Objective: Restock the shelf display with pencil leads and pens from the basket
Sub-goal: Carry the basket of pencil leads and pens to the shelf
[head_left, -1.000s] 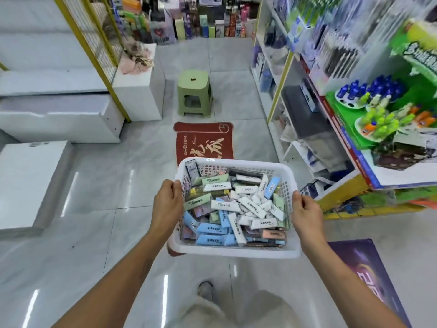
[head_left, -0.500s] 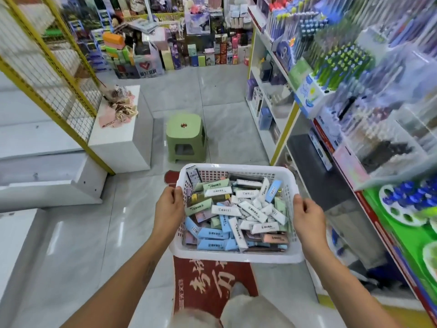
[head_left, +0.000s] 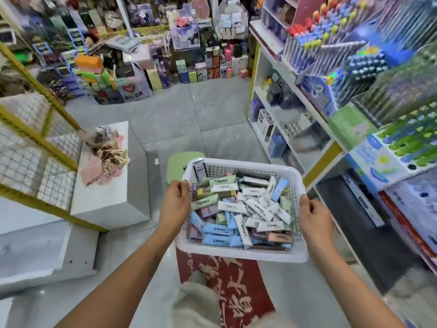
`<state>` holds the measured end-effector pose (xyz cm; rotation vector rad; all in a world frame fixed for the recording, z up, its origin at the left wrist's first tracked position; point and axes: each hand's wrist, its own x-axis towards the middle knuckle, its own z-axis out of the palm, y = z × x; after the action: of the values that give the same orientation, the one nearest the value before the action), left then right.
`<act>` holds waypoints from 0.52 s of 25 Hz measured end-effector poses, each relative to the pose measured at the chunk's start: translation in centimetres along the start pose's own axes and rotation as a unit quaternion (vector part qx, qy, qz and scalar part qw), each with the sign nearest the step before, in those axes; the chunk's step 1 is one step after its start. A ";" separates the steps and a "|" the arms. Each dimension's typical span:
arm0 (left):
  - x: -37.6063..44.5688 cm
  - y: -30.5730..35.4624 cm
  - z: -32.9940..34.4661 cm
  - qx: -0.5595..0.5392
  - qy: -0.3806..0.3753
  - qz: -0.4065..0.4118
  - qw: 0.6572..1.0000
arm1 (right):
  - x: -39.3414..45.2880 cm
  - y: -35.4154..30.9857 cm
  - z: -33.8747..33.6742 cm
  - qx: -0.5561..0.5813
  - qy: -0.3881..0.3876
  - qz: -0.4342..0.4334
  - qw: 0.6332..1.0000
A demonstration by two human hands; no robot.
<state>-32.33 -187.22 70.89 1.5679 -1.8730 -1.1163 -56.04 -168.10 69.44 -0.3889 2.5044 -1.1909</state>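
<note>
I carry a white plastic basket in front of me at waist height. It is filled with several small pencil lead packs in white, blue, green and pink. My left hand grips the basket's left rim. On the right rim my right hand holds on with curled fingers. The shelf display of pens stands along my right side, with upright pens in tiered racks.
A green stool stands on the floor just beyond the basket. Under my feet lies a red mat. White platforms and a yellow wire rack line the left. Stacked boxes fill the far end of the aisle.
I have walked forward along the aisle with the basket; the red mat has passed beneath me, the stool is nearer, and the pen racks on the right have come closer.
</note>
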 end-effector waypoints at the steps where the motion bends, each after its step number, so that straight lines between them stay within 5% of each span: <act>1: 3.2 0.5 -0.2 0.006 -0.009 0.015 1.000 | 1.1 -1.3 1.5 0.002 0.011 0.010 1.000; 13: 37.7 8.8 5.5 0.066 -0.074 0.070 0.993 | 23.4 -13.3 16.7 0.078 0.078 0.098 0.989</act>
<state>-51.22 -221.44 69.05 1.4300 -2.1579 -1.0933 -68.98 -196.71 65.70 -0.0088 2.4859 -1.3713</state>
